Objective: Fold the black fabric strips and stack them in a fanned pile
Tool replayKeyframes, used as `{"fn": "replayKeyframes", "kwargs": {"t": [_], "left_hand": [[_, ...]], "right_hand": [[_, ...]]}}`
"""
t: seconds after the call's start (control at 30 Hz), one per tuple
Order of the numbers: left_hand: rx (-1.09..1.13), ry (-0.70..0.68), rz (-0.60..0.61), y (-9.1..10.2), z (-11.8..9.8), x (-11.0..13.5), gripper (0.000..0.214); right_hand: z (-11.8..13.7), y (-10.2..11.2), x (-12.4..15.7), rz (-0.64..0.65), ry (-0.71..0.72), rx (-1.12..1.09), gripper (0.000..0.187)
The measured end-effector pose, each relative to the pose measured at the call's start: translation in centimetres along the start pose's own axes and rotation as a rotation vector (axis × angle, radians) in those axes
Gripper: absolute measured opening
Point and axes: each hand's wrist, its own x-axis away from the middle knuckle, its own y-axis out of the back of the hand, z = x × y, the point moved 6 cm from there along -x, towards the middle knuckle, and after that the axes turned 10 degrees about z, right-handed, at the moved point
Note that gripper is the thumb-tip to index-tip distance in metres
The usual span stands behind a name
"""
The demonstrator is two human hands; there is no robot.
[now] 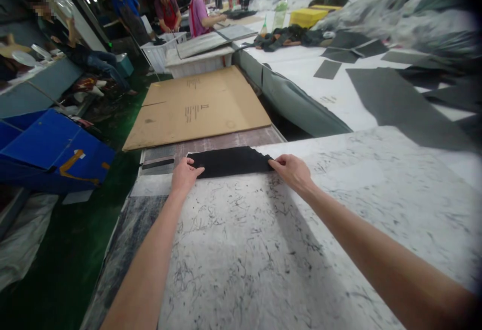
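A black cloth piece point(229, 161) with a ragged upper edge lies flat at the far end of a white, dark-streaked work surface point(241, 249). My left hand point(184, 175) is on the cloth's left end, its fingers gathered over the edge. My right hand point(291, 172) holds the cloth's right corner between fingers and thumb. Both forearms reach forward from the bottom of the view. Just left of the cloth lies a thin dark strip point(158, 163) on a grey sheet.
Beyond the cloth lies a large cardboard sheet point(196, 109). A blue folded board point(52, 149) sits on the green floor at left. Dark grey fabric pieces point(399, 104) cover a white table at right. Several co-workers point(199, 11) stand or sit farther back.
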Motion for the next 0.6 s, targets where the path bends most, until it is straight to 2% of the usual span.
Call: {"fn": "replayKeyframes", "kwargs": {"t": [0.23, 0.6], "left_hand": [[-0.066, 0.048, 0.001, -0.54, 0.58, -0.37, 0.048], [-0.037, 0.053, 0.043, -0.75, 0.84, -0.73, 0.051]], "right_hand": [[0.02, -0.50, -0.23, 0.034, -0.044, 0.060, 0.033], [-0.04, -0.53, -0.54, 0.049, -0.071, 0.107, 0.030]]}}
